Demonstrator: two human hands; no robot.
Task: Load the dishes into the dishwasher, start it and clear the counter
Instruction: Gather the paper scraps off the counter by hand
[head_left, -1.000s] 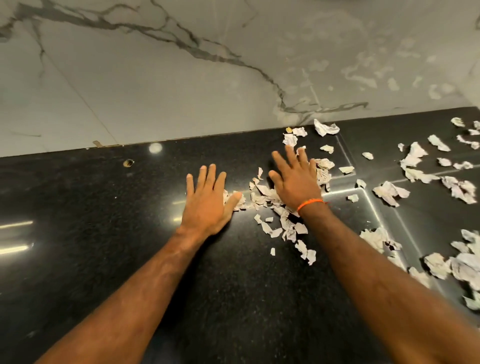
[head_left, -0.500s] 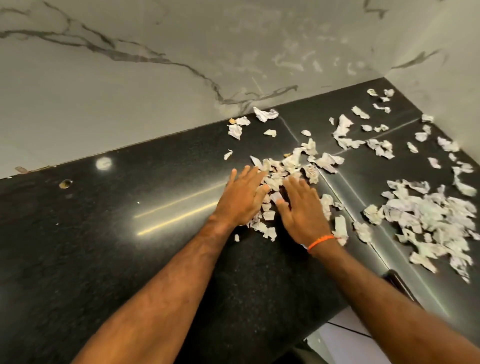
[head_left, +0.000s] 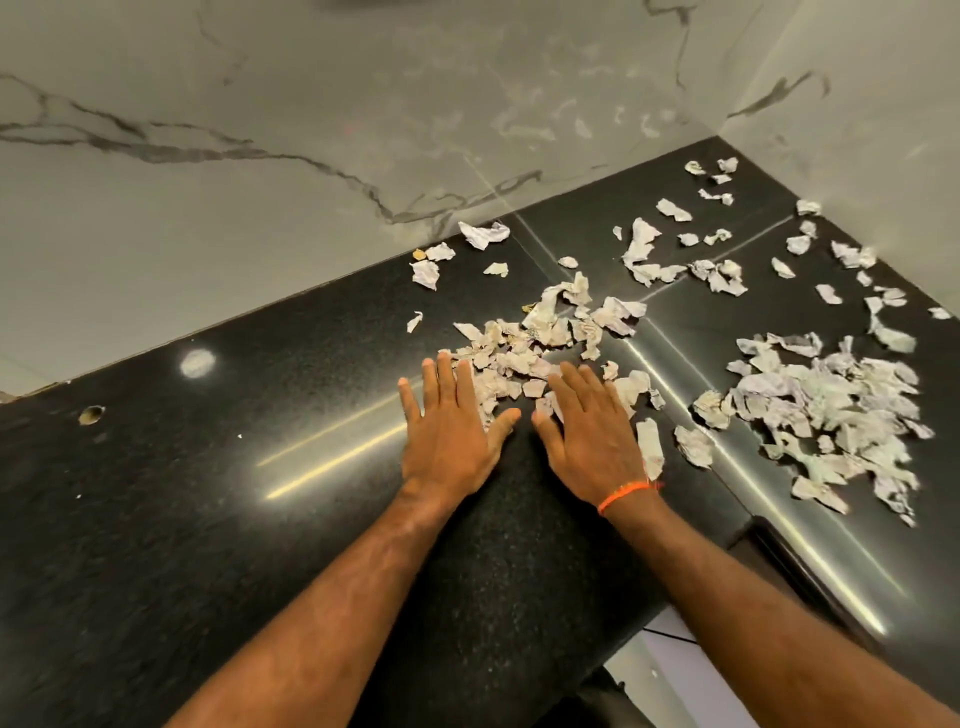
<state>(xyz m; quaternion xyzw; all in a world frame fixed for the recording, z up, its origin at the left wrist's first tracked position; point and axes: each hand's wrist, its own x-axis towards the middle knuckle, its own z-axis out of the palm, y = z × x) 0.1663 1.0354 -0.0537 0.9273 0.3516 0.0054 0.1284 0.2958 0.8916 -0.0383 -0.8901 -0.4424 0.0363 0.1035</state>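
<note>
Your left hand (head_left: 451, 431) lies flat, palm down, on the black counter (head_left: 182, 519), fingers straight and a little spread, thumb out toward the other hand. Your right hand (head_left: 592, 436) lies flat beside it in the same way, fingers straight and angled up and left, an orange band (head_left: 626, 493) round its wrist. The two thumbs nearly meet but stay apart. Neither hand grips anything; the fingertips of both rest against the near edge of a heap of torn paper scraps (head_left: 540, 348), and a few scraps lie under your right fingers.

That heap spreads from your fingertips up toward the marble wall (head_left: 260, 156). One long scrap (head_left: 649, 454) lies just beside the outer edge of your right hand. A bigger pile (head_left: 826, 415) sits well apart to your right, across a bright seam in the counter. Loose scraps (head_left: 717, 270) are strewn on toward the back corner, where the side wall (head_left: 883, 104) meets the counter. More lie near the back wall, among them a crumpled piece (head_left: 483, 234). Far to your left, a small brown bit (head_left: 91, 414) lies alone on the counter.
</note>
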